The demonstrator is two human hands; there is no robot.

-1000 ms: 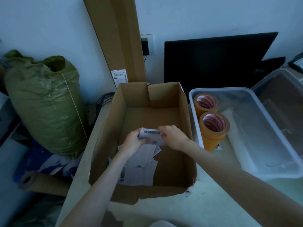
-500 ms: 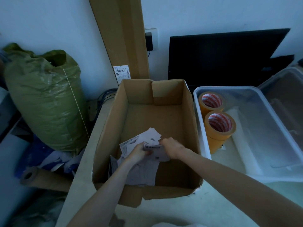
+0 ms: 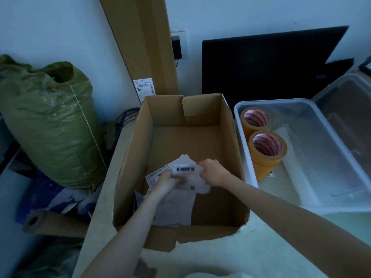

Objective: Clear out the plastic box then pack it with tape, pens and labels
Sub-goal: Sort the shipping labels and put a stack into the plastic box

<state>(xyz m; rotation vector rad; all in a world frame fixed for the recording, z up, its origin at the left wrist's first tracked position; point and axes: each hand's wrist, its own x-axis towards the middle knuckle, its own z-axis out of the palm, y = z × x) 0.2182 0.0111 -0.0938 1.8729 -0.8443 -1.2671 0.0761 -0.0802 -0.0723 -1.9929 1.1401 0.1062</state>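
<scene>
**Holding a thin stack of paper labels**

Gathering the labels [image 3: 185,173] is the step you look to be on. Your left hand [image 3: 167,182] pinches the stack on one side, thumb on top. Your right hand [image 3: 210,173] grips the other side with curled fingers. The stack sits low inside the cardboard box [image 3: 130,167], near its front left part. More loose labels lie under your hands on the box floor.

These labels are likely very light and floppy. They bend and slide on each other, so a loose hold may let some slip out. Squeeze the stack flat near its edges, and keep both sides held so it does not sag in the middle. Pull too hard and a sheet may rip.

The plastic box [image 3: 239,137] sits just to the right of the cardboard box on the counter [image 3: 261,247]. Two tape rolls [image 3: 268,146] already stand at its left end, so the labels could go in beside them.
</scene>
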